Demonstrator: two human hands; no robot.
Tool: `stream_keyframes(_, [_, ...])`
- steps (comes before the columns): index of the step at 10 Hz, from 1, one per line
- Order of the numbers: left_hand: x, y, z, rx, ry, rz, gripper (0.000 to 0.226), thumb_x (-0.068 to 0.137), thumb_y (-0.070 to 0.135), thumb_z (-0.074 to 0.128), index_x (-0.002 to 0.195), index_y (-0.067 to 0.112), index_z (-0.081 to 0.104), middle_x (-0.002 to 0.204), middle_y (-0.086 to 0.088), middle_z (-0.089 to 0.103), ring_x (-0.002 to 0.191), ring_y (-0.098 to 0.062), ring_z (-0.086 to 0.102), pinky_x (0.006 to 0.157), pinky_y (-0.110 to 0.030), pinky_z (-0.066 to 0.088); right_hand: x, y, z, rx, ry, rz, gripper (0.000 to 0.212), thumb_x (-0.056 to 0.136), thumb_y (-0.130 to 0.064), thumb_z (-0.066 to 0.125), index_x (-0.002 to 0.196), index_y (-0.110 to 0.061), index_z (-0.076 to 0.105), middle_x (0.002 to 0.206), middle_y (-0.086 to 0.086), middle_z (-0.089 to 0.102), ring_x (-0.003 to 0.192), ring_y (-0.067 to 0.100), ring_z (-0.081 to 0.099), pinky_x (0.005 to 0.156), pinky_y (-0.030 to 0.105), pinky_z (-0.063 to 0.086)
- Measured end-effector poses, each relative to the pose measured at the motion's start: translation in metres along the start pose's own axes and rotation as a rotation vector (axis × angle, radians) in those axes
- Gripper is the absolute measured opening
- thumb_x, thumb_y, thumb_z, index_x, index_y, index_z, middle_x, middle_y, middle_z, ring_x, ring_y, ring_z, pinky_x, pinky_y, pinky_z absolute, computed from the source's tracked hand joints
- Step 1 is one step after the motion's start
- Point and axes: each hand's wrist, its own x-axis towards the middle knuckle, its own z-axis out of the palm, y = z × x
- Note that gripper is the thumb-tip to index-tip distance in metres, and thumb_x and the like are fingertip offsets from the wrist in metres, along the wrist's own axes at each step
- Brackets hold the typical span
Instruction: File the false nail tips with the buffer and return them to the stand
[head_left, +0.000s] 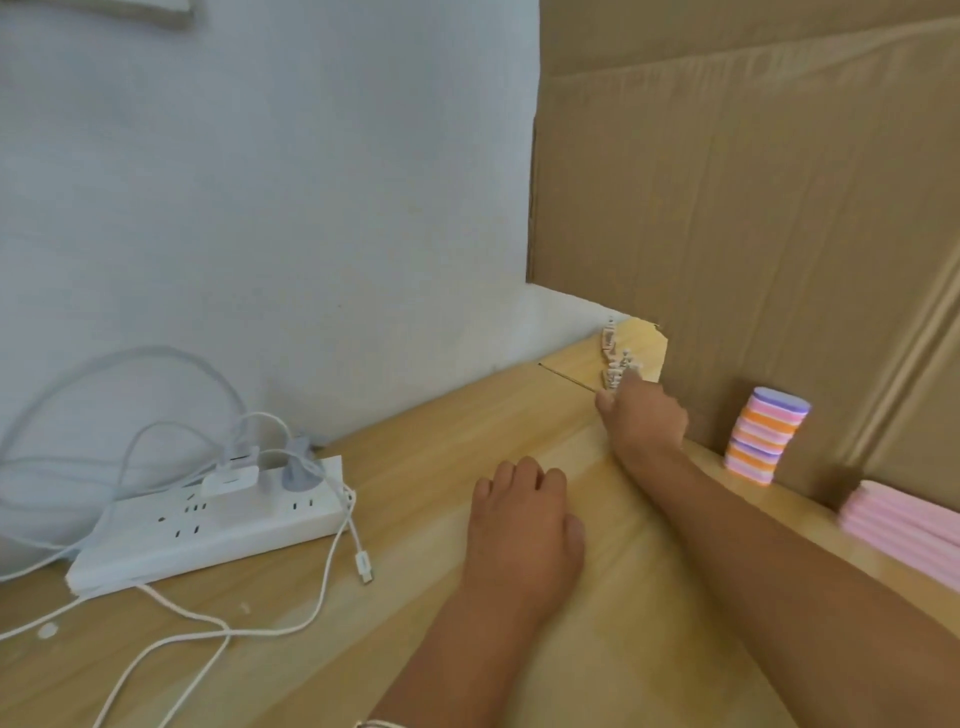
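The person's right arm stretches out long and nearly straight across the pale wooden bench (467, 441) toward its far corner, where the stand of false nail tips (615, 358) sits close to the white wall (260, 208) and the cardboard sheet (753, 208). The right hand (644, 415) is at the stand's near end, back of the hand up, thumb out to the side, fingertips among the tips; from here I cannot tell whether it pinches one or only touches them. The left hand (524, 525) rests palm down on the bench nearer the body, fingers loosely curled under, nothing visible in it. A stack of striped buffers (769, 436) (purple, orange, pink) stands against the cardboard, just right of the right forearm. A white power strip (208, 519) with trailing cables (332, 571) lies well to the left.
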Motion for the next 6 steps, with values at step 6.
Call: stream_keyframes(6, [-0.101, -0.037, -0.100, 0.194, -0.036, 0.392, 0.034, 0.083, 0.011, 0.044, 0.078, 0.034, 0.069, 0.081, 0.015, 0.065, 0.072, -0.005, 0.062, 0.063, -0.017, 0.049, -0.061, -0.014, -0.121, 0.741, -0.233, -0.494, 0.012, 0.097, -0.026, 0.065, 0.092, -0.023, 0.075, 0.067, -0.013, 0.062, 0.066, 0.002, 0.055, 0.058, 0.011, 0.039])
